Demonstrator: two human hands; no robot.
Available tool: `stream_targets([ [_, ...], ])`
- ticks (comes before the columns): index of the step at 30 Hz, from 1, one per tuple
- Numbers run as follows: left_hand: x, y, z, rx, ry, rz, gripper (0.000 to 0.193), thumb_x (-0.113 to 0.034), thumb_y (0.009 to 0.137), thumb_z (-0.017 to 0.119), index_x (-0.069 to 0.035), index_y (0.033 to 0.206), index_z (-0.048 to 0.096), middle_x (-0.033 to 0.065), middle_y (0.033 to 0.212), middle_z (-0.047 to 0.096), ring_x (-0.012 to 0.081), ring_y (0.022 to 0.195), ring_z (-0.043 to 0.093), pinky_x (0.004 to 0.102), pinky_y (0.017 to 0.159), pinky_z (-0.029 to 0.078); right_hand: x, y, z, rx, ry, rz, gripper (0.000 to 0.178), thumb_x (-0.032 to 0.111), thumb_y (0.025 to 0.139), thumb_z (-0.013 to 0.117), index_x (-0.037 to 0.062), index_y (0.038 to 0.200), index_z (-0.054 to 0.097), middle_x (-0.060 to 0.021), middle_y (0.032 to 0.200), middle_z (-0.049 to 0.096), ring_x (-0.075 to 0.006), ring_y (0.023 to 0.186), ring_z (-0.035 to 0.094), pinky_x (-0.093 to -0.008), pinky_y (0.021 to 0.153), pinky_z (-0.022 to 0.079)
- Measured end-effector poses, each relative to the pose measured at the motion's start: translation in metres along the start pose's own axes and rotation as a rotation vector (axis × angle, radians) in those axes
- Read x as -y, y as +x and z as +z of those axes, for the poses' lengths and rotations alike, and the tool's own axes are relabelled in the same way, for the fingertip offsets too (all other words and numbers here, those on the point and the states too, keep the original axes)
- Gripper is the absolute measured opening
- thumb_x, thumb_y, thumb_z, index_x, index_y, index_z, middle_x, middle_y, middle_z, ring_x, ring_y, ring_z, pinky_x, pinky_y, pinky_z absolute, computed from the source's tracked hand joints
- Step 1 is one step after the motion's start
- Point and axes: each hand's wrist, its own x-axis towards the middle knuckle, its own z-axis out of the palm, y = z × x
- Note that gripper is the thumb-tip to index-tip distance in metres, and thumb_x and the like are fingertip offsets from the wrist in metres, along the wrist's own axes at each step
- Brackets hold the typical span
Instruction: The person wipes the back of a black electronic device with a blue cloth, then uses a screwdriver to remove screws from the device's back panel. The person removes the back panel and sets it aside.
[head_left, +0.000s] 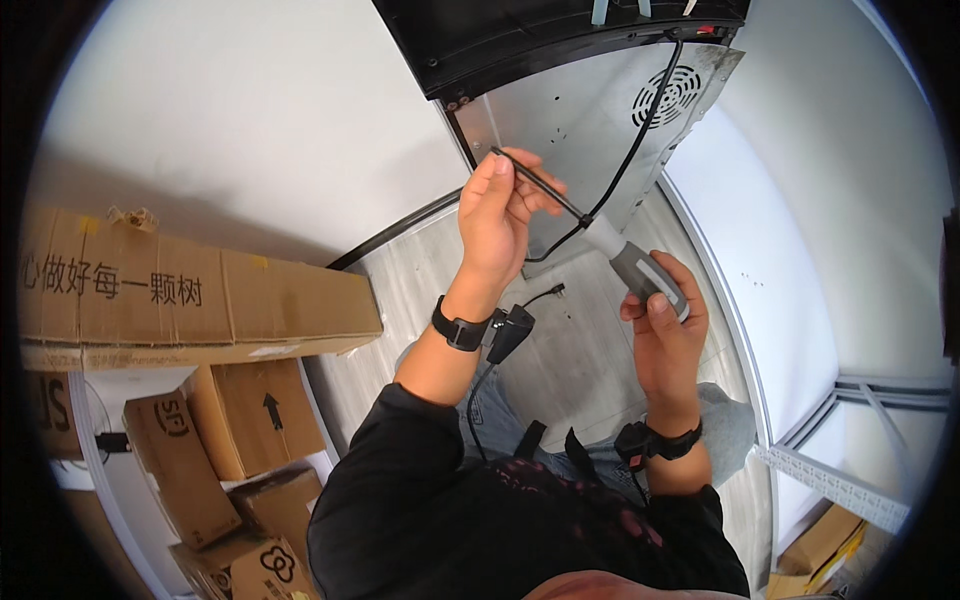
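1. Screwdriver (600,232) held in both hands, before metal back panel (590,130) of appliance.
2. Right hand (665,330) fingers clamped on grey handle, low right.
3. Left hand (497,215) fingertips pinch black shaft near tip.
4. Long axis runs upper-left to lower-right; left hand nearer tip and panel.
5. Black cable (640,130) hangs just behind.

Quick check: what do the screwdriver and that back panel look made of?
Screwdriver: dark, thin shaft, likely metal; grey and white handle looks like matte plastic or rubber. Back panel: bare sheet metal by its dull silver sheen and punched round vent holes.
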Motion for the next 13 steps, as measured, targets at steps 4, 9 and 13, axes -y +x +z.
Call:
stream_targets([
  [4,-0.004,-0.003,-0.009,0.061,-0.038,0.011,0.029,-0.026,0.099,0.037,-0.002,0.091,0.053,0.0161,0.081,0.063,0.0248,0.081,0.060,0.0373,0.077,0.048,-0.013,-0.012,0.025,-0.009,-0.278,-0.115,0.043,0.016,0.089,0.063,0.0014,0.125,0.045,-0.0102,0.099,0.059,-0.0136,0.077,0.059,-0.0253,0.065,0.049],
  [9,-0.003,-0.007,-0.015,0.103,0.008,0.063,0.028,-0.025,0.098,0.039,-0.003,0.089,0.053,0.0152,0.089,0.063,0.0271,0.094,0.057,0.0390,0.090,0.041,-0.029,-0.028,0.034,0.102,-0.178,0.071,0.047,0.004,0.082,0.064,0.0023,0.125,0.045,-0.0115,0.112,0.052,-0.0146,0.077,0.057,-0.0246,0.060,0.049],
  [13,-0.004,-0.004,-0.021,0.050,0.046,0.046,0.029,-0.028,0.097,0.042,-0.002,0.091,0.054,0.0145,0.095,0.064,0.0281,0.102,0.056,0.0395,0.096,0.039,-0.028,-0.031,0.038,0.086,-0.097,0.169,0.049,0.003,0.080,0.065,0.0025,0.125,0.045,-0.0105,0.117,0.050,-0.0165,0.080,0.057,-0.0282,0.064,0.050],
])
